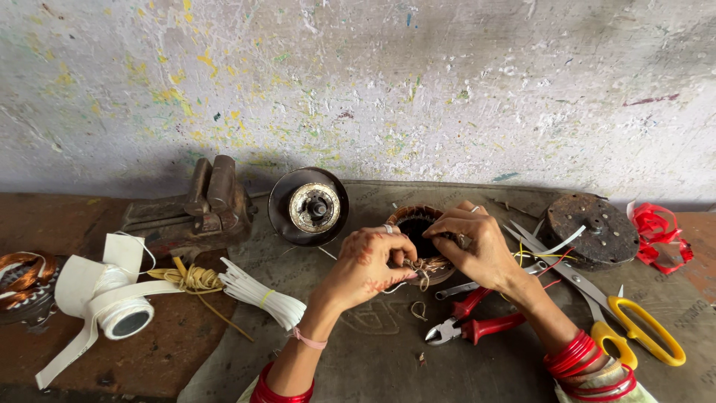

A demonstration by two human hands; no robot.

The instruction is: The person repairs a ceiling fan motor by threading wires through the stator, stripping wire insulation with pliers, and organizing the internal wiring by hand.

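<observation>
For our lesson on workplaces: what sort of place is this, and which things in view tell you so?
Probably a small motor-repair workbench. Both hands, left and right, work on a copper-wound coil; a bench vise and red-handled pliers lie nearby.

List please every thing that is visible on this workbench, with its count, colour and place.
Stator: one, brown with copper wire, centre, under both hands.
Pliers: one, red handles, in front of the stator.
Scissors: one, yellow handles, right.
Rotor: one, dark with a pale hub, behind the left hand.
Disc: one, rusty dark, far right.
Red strip: one tangle, right edge.
Vice: one, rusty brown, left rear.
Tape: one roll, white, left.
Sleeves: one bundle, white, left of centre.
String: one hank, yellow, beside the sleeves.
Coil: one, copper, left edge.
Left hand: on the wires.
Right hand: on the stator rim.
</observation>
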